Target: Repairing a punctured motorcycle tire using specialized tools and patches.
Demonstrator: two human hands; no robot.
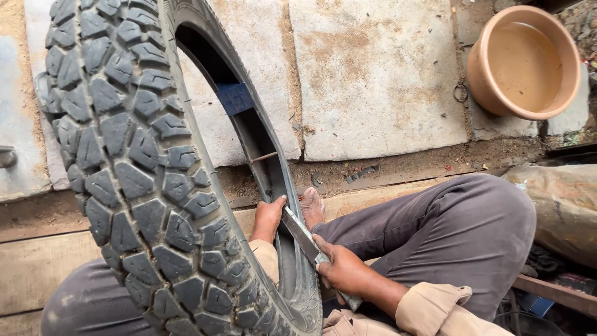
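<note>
A knobby black rubber tyre (143,168) stands upright between the knees, tread toward the camera. A tan basin (525,59) sits well apart on stone slabs (373,74). The flat steel lever (305,239) runs up-left into the bead – the right hand (342,270) is closed around its lower end. The left hand (268,219) clasps the rim edge, touching the lever's tip – nearer the tyre.

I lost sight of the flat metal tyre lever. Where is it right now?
In the head view, the metal tyre lever is at lower centre, gripped by the right hand, its tip at the tyre bead beside the left hand.
</note>
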